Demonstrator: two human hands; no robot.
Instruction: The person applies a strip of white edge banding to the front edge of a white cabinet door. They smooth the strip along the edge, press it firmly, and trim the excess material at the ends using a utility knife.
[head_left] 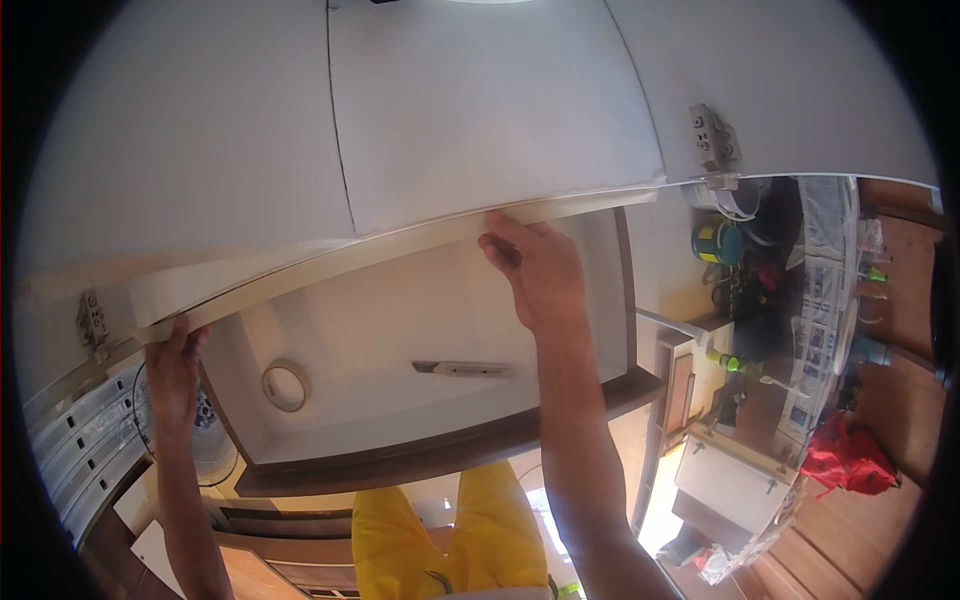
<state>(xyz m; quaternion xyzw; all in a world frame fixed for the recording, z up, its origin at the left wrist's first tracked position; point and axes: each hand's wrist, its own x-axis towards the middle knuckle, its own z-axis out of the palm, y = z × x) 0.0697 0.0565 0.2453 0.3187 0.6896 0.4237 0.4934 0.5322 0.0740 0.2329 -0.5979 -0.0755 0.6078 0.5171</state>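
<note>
A long pale strip [360, 252] runs along the lower edge of a white cabinet panel [490, 110]. My left hand [175, 370] pinches its left end, fingers bent up against the edge. My right hand [540, 270] holds the strip right of the middle, thumb and fingers curled at it. Beneath both hands an open drawer [630, 290] with a dark rim holds a roll of tape [285, 405] at the left and a utility knife [465, 369] lying near the middle.
Metal hinges [715, 135] sit on the cabinet to either side. A fan [215, 455] and a ladder [75, 440] stand at the left. At the right are a teal tub [716, 243], a red bag [850, 455] and wooden boards [890, 250]. My yellow-clad legs are below the drawer.
</note>
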